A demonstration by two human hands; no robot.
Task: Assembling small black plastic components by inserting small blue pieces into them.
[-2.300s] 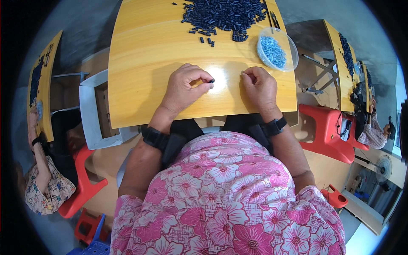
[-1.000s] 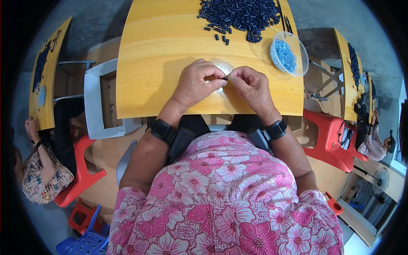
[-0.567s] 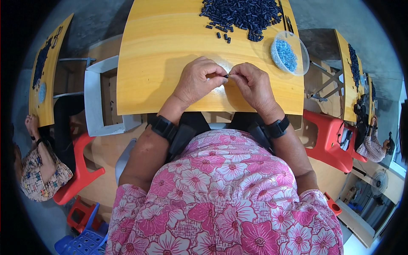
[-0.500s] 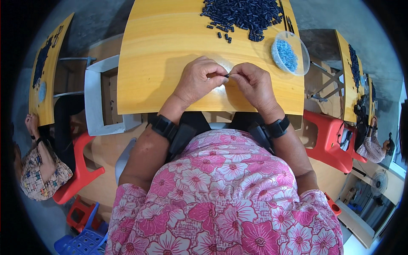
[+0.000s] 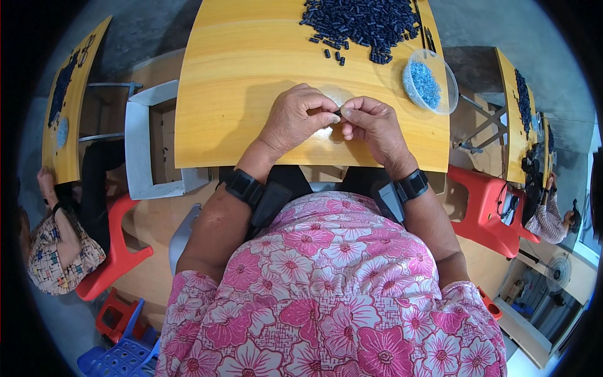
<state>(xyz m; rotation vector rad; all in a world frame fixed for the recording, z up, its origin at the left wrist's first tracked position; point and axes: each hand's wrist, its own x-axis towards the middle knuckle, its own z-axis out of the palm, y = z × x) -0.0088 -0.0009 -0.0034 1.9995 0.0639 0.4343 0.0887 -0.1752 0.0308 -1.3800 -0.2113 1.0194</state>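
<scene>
Over the near part of the yellow table [image 5: 220,100], my two hands meet fingertip to fingertip. Thumb and forefinger of my left hand [image 5: 295,118] pinch a tiny black piece [image 5: 339,113], mostly covered by the fingers. My right hand [image 5: 378,131] pinches at the same piece from the other side, its lower fingers curled beneath. Beyond them lies a heap of small black cylinders [image 5: 361,22], with a few loose ones at its near edge. To the right of my right hand stands a clear plastic bowl [image 5: 452,94] holding many small translucent blue bits [image 5: 426,87].
Slim dark tools [image 5: 429,39] lie beside the heap near the right edge. Other people sit at similar tables on the left [image 5: 66,245] and right [image 5: 549,220]. Red stools [image 5: 474,207] flank my seat, and a pale open-topped box [image 5: 138,151] stands left of the table.
My right hand has turned slightly, and its lower fingers now show below the thumb. My left hand keeps its pinch almost in place. The view has shifted a little.
</scene>
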